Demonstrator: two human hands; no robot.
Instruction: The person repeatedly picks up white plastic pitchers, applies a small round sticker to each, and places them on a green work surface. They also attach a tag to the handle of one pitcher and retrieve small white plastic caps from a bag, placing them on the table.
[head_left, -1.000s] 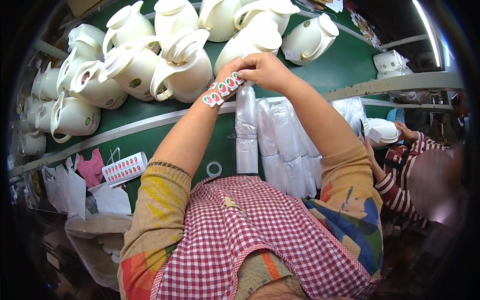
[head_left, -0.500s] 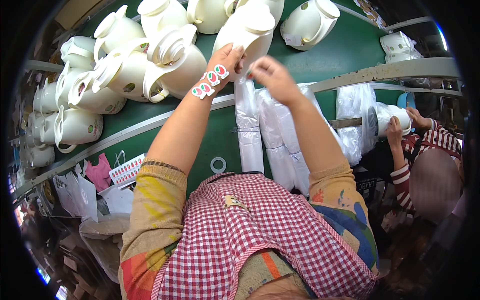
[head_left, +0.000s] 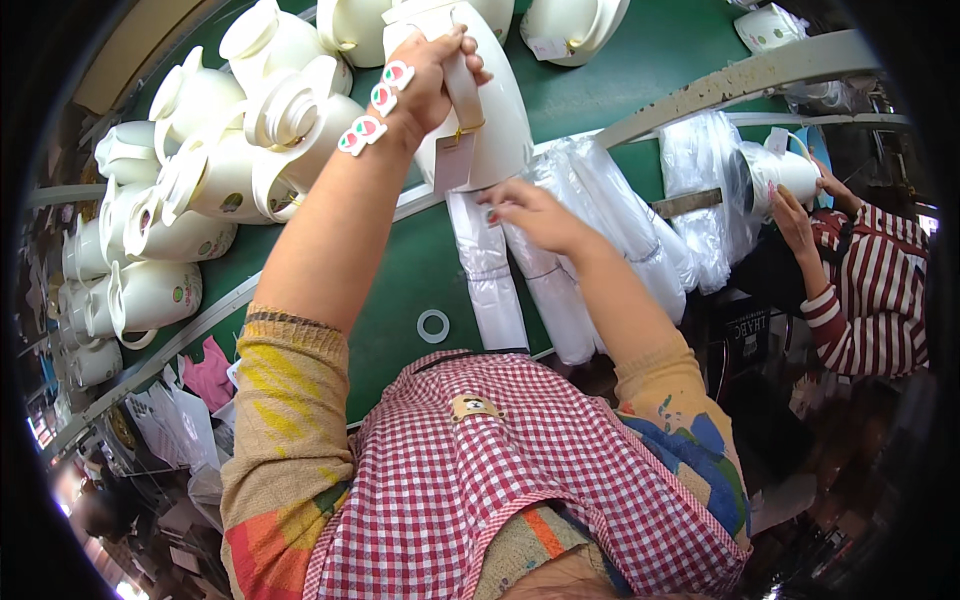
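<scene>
My left hand point(head_left: 440, 75) is wrapped round the handle of a cream jug point(head_left: 503, 120), which is tilted above the near table rail. A pale tag point(head_left: 454, 162) hangs by a yellow tie from that handle. Several red-and-green stickers point(head_left: 384, 98) lie along my left wrist. Just below the jug's base, my right hand point(head_left: 540, 215) has its fingers drawn together, with a small coloured sticker point(head_left: 491, 214) at the tips. The fingertips look slightly blurred. Long bundles of clear plastic bags point(head_left: 487, 265) lie beneath this hand.
Several cream jugs point(head_left: 160, 300) crowd the green table at the left and back. A roll of tape point(head_left: 433, 326) lies before my apron. More plastic bags point(head_left: 700, 190) sit on the right, where a co-worker in striped sleeves point(head_left: 850, 320) handles a white jug point(head_left: 790, 172). A metal rail point(head_left: 740, 85) crosses the table.
My left hand has moved up and left, and now grips the jug by its handle, with the tag in view. My right hand has come down below the jug's base.
</scene>
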